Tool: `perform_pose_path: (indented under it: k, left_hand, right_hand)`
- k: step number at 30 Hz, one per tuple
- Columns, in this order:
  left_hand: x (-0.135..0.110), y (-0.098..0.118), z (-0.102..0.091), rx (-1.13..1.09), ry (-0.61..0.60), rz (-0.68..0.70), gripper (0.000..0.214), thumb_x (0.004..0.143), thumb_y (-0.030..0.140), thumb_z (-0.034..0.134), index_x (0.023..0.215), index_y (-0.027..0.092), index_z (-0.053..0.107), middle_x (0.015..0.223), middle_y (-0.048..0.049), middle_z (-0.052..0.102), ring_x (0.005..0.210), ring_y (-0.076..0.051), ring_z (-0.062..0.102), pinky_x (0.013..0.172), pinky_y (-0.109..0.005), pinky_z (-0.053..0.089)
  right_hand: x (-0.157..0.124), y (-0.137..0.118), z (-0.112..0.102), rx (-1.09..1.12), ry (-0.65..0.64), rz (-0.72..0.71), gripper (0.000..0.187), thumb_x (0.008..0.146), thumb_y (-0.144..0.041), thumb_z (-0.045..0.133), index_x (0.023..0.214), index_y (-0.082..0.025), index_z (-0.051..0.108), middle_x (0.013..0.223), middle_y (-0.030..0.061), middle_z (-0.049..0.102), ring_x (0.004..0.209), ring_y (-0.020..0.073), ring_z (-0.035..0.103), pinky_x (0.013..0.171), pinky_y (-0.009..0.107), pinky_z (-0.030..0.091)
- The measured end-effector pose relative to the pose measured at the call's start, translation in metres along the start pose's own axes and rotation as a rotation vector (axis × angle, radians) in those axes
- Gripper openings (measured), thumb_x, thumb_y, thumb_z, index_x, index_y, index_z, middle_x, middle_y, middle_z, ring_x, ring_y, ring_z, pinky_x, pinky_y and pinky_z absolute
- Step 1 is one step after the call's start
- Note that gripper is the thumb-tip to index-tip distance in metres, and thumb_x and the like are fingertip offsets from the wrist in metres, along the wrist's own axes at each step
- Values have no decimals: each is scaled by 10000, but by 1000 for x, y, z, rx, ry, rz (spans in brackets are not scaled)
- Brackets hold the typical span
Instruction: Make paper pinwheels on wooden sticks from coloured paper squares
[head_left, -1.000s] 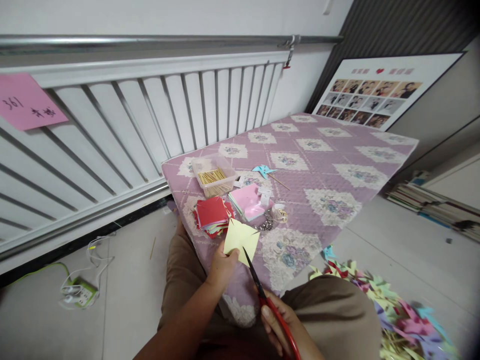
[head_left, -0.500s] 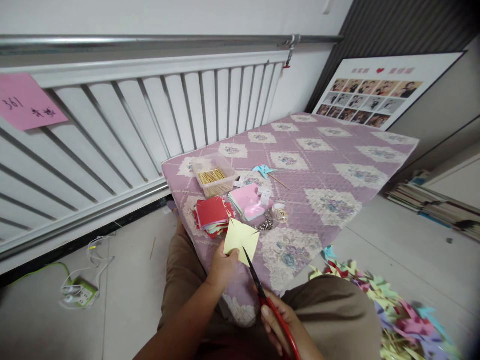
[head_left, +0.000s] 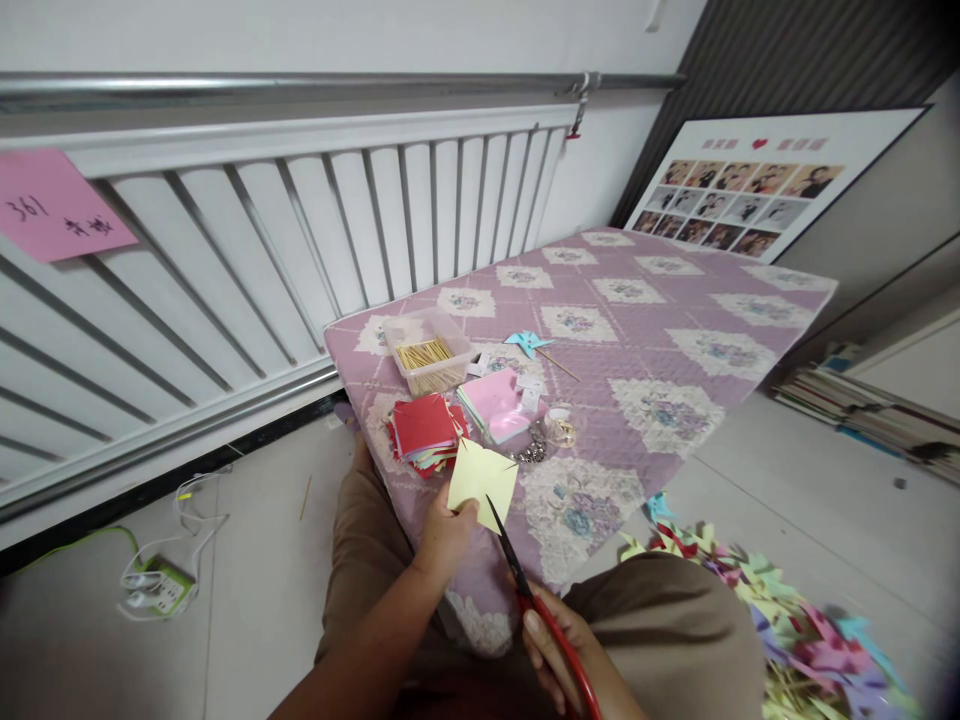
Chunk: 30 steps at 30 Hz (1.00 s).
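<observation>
A pale yellow paper square (head_left: 480,477) is pinched by one edge in my left hand (head_left: 447,528); slits show at its far corners. My right hand (head_left: 559,640) grips red-handled scissors (head_left: 517,568), whose dark blades lie at the paper's near corner. Just beyond the yellow square is a stack of cut paper squares (head_left: 424,424), red on top. Beside it lie pink paper sheets (head_left: 493,400). Small metal pieces (head_left: 535,446) and a small clear container (head_left: 559,428) sit to the right of these.
A clear plastic box of thin sticks (head_left: 429,352) and a blue pinwheel (head_left: 529,344) stand on the purple floral tablecloth (head_left: 637,350). Many colourful pinwheels (head_left: 810,630) heap on the floor at right. A radiator (head_left: 300,230) runs along the wall; a power strip (head_left: 165,588) lies on the floor at left.
</observation>
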<state>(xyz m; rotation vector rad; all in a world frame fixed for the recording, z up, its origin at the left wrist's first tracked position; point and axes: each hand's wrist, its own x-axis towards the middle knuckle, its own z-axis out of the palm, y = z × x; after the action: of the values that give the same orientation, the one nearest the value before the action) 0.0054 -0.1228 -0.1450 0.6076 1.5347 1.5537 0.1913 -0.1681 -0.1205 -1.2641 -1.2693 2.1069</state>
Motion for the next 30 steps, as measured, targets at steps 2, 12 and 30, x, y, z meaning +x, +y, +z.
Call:
perform_pose_path:
  k: [2,12,30]
  left_hand:
    - [0,1,0,2,-11,-7,298,694,180,626,988,153,664,939,-72,745,810,-197,678,712,-267,515]
    - [1,1,1,-15,10,-31,321,665,181,657,984,152,666,916,-65,748,784,-189,673,691,-255,512]
    - [-1,7,0,-9,-9,-21,359,656,165,655,1014,151,658,941,-75,739,795,-194,665,711,-265,505]
  right_hand:
    - [0,1,-1,-10,-8,6,810,729,-718,587,1309,-161,492,575,-82,440,344,27,296,313,154,258]
    - [-1,-4,1,-54,11,7,857,714,-749,571,1313,-144,478,582,-81,424,379,28,297,327,141,259]
    - [-4,-6,-1,-104,-23,-19,805,741,-739,549,1300,-163,482,550,-105,349,374,35,265,334,151,258]
